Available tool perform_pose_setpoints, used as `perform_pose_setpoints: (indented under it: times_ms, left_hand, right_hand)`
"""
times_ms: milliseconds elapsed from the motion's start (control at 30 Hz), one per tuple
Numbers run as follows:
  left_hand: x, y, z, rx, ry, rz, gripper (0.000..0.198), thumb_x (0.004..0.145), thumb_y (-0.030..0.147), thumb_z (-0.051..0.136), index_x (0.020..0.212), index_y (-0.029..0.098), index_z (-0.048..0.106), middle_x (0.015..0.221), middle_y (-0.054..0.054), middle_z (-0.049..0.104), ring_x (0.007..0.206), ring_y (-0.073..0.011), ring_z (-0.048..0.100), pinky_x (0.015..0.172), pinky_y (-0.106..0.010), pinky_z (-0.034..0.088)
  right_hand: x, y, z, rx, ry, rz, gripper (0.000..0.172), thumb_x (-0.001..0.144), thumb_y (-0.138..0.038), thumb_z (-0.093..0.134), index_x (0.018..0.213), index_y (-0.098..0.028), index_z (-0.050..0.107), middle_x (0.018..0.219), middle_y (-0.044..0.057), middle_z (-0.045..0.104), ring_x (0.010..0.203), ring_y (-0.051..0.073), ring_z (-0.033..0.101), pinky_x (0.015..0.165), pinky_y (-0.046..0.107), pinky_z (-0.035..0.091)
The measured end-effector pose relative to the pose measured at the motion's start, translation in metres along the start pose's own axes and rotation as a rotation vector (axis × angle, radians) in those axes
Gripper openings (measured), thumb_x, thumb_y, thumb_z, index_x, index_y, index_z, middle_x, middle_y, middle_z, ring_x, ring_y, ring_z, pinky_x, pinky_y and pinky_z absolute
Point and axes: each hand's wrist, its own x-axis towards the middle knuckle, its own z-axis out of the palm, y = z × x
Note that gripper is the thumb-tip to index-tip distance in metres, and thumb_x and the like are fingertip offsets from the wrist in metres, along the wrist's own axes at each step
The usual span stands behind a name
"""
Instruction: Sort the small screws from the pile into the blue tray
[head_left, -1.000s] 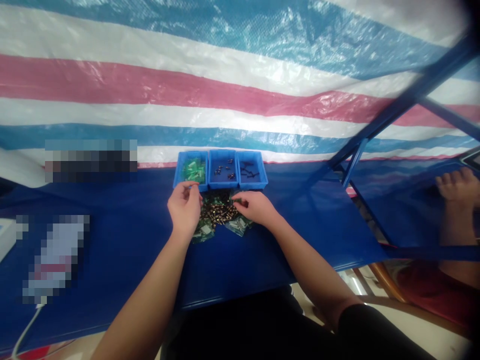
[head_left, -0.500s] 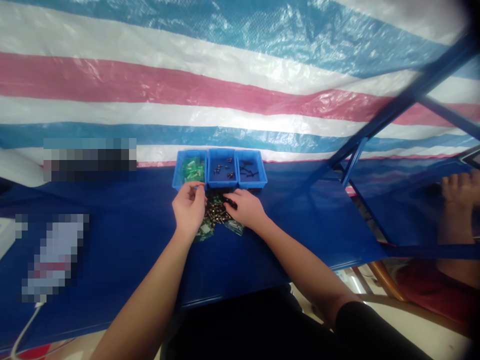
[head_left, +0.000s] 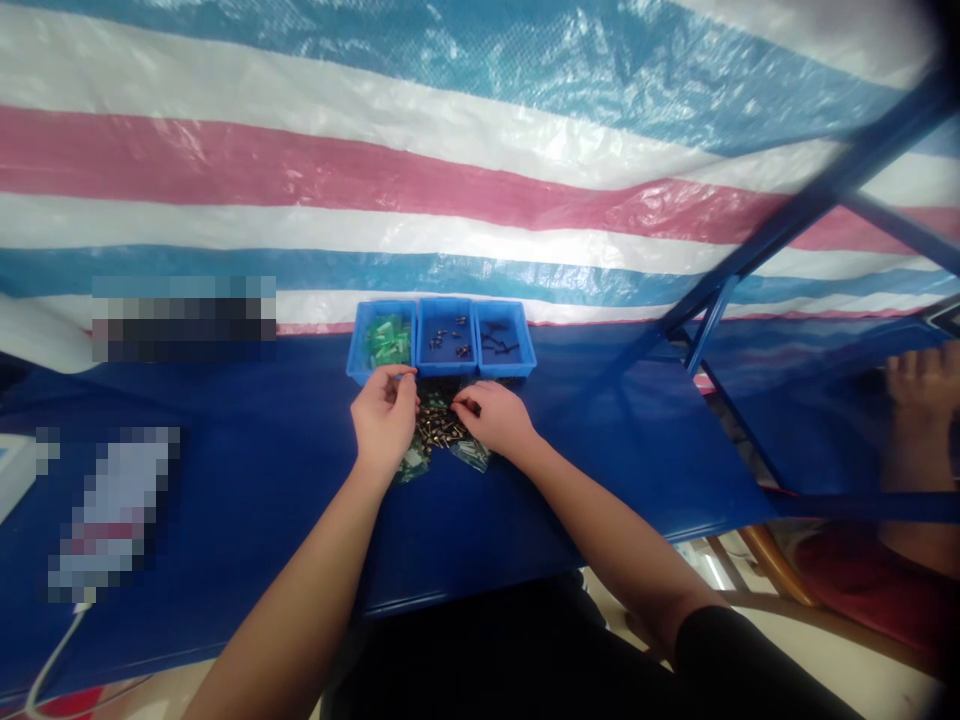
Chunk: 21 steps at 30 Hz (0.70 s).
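Observation:
A heap of small brass and black screws mixed with green parts (head_left: 439,430) lies on the blue table (head_left: 225,480). Behind it stand three blue bins: the left bin (head_left: 381,340) holds green parts, the middle bin (head_left: 447,336) a few dark screws, the right bin (head_left: 505,338) black screws. My left hand (head_left: 385,420) hovers at the heap's left edge, fingers pinched together near the left bin's front rim. My right hand (head_left: 497,417) rests on the heap's right side, fingertips pinched on a small dark piece.
A striped blue, white and red tarp (head_left: 450,180) hangs behind the table. Blurred-out items (head_left: 109,510) lie at the left with a white cable. A blue metal frame (head_left: 750,260) rises at the right, where another person's hand (head_left: 919,380) rests.
Both hands drew closer together over the heap. My left hand shifted slightly right; my right hand moved left and pinched a dark piece.

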Motion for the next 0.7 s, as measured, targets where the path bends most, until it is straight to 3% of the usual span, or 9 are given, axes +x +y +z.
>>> perform_pose_setpoints:
  times_ms: [367, 433, 600, 700]
  left_hand:
    - [0.000, -0.005, 0.002, -0.011, -0.033, 0.024, 0.025, 0.089, 0.038, 0.054, 0.099, 0.018, 0.065, 0.063, 0.002, 0.058, 0.055, -0.0109, 0.056, 0.055, -0.021, 0.046]
    - [0.000, -0.006, 0.001, 0.011, -0.084, 0.050, 0.026, 0.089, 0.038, 0.054, 0.101, 0.018, 0.066, 0.064, 0.002, 0.059, 0.057, -0.0113, 0.057, 0.057, -0.022, 0.046]
    - [-0.004, -0.003, 0.000, 0.139, -0.336, 0.239, 0.029, 0.089, 0.035, 0.056, 0.111, 0.021, 0.068, 0.079, -0.001, 0.066, 0.064, -0.0124, 0.058, 0.061, -0.024, 0.046]
    - [-0.007, -0.002, 0.001, 0.179, -0.391, 0.288, 0.027, 0.089, 0.035, 0.057, 0.109, 0.021, 0.068, 0.085, -0.002, 0.067, 0.069, -0.0129, 0.060, 0.063, -0.024, 0.046]
  right_hand:
    - [-0.001, -0.002, -0.007, 0.019, 0.000, -0.028, 0.017, 0.096, -0.027, 0.046, 0.095, -0.021, 0.062, 0.098, 0.005, 0.065, 0.088, 0.018, 0.059, 0.073, 0.028, 0.042]
    - [-0.002, -0.003, -0.011, 0.136, 0.019, -0.042, 0.016, 0.097, -0.027, 0.044, 0.096, -0.021, 0.060, 0.099, 0.004, 0.063, 0.087, 0.017, 0.059, 0.075, 0.028, 0.043]
    - [-0.003, -0.005, -0.025, 0.427, 0.080, -0.124, 0.014, 0.096, -0.024, 0.040, 0.093, -0.020, 0.054, 0.092, 0.005, 0.058, 0.087, 0.016, 0.056, 0.082, 0.029, 0.045]
    - [-0.003, -0.004, -0.029, 0.512, 0.067, -0.098, 0.014, 0.096, -0.025, 0.040, 0.092, -0.020, 0.053, 0.088, 0.003, 0.057, 0.082, 0.016, 0.055, 0.080, 0.030, 0.045]
